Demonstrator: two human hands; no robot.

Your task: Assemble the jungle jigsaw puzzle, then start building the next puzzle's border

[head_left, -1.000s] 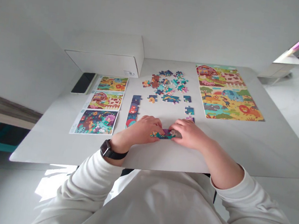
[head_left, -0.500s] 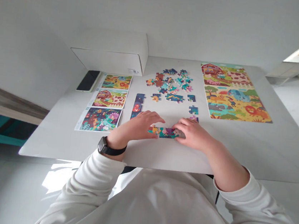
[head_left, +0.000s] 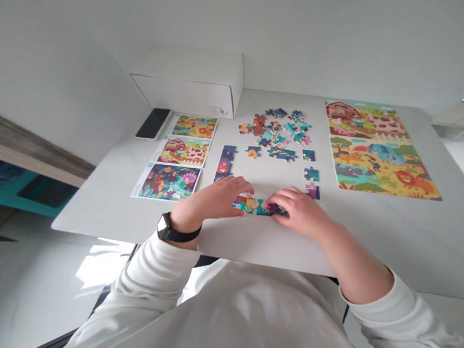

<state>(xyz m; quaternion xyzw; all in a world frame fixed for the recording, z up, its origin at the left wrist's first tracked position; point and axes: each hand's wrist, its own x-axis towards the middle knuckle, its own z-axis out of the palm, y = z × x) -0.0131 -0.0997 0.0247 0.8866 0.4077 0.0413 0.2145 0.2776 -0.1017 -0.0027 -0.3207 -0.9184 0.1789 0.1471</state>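
Note:
Near the table's front edge, my left hand (head_left: 224, 198) grips a jigsaw puzzle piece (head_left: 247, 205) with yellow and teal print between thumb and fingers. Facing it, my right hand (head_left: 301, 211) has thumb and fingers closed on a strip of joined puzzle pieces (head_left: 265, 208), teal and purple, partly hidden under the fingers. A narrow gap separates the two parts. Beyond my left hand lies a dark blue strip of pieces (head_left: 225, 162) with a red figure. Past my right hand are a purple piece (head_left: 312, 191) and a blue piece (head_left: 311, 174).
A heap of loose pieces (head_left: 281, 128) lies farther back, with a joined blue strip (head_left: 282, 153) before it. Two finished puzzles (head_left: 383, 166) lie right. At left are a picture sheet (head_left: 172, 181), a phone (head_left: 153, 123) and a white box (head_left: 182, 94).
My view has shifted left, so the table appears farther right. The left piece and right strip now show a slightly wider gap. My right hand has shifted, uncovering more of the purple piece.

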